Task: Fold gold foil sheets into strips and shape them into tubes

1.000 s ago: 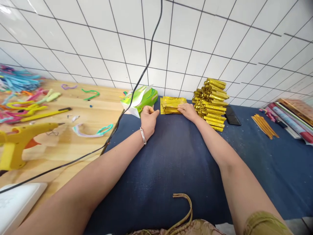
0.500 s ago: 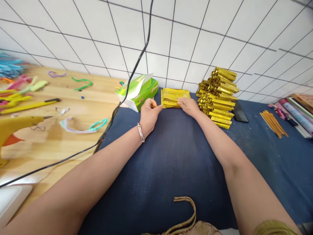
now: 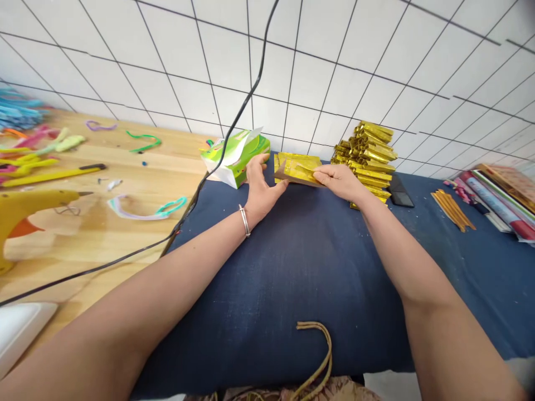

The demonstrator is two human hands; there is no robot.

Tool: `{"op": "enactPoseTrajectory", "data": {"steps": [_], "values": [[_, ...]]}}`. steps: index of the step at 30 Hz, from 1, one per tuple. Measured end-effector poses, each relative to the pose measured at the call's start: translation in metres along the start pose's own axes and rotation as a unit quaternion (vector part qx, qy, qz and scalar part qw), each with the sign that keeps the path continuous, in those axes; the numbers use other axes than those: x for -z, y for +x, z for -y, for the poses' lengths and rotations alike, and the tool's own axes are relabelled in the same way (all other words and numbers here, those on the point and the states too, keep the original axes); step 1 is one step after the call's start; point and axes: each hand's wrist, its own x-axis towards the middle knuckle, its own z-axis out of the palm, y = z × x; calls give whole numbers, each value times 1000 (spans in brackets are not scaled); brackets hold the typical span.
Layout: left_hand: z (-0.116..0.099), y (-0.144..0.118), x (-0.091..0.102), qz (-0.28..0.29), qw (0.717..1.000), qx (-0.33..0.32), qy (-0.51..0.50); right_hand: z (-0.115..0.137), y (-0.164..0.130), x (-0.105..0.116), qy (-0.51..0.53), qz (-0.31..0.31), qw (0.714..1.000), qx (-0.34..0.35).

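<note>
The person is lifting one gold foil sheet (image 3: pixel 301 170) off the flat pile of gold sheets (image 3: pixel 292 160) at the far edge of the blue cloth (image 3: pixel 301 267) covering this end of the table (image 3: pixel 137 167). The right hand (image 3: pixel 340 181) pinches the sheet's right edge between thumb and fingers, raising it tilted above the pile. The left hand (image 3: pixel 261 189) is spread wide, fingers under or against the sheet's left end; whether it grips yet is hard to tell from this angle. A tall stack of folded gold pieces (image 3: pixel 368 159) stands just beside the right hand at about two o'clock, and a green tissue box (image 3: pixel 238 156) sits at ten o'clock from the left hand (a black cable (image 3: pixel 200 186) crosses in front of it).

The step in hand looks like separating a single sheet. The next move likely calls for the left hand to close on its end and both hands to draw it toward the open cloth.
</note>
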Motion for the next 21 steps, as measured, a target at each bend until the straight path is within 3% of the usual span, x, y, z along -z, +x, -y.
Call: {"op": "enactPoseTrajectory", "data": {"steps": [3,5,9,13,17,20,21], "values": [[-10,-5,1,117,992,-8,-52,13,-24,6,27,12,999,-13],[-15,-9,0,159,983,24,-91,17,-39,10,49,-4,999,-20],[-21,-18,-5,159,955,124,-216,13,-67,16,84,-54,995,-30],[-22,-23,-8,184,918,213,-278,-5,-82,-4,169,-99,978,-64],[-22,-20,-7,222,916,252,-220,-25,-86,-40,229,-173,948,-138],[-24,-9,2,321,914,235,-81,-34,-86,-55,239,-148,953,-113],[-25,-4,6,343,919,194,-9,-36,-85,-57,228,-136,958,-108]]}}
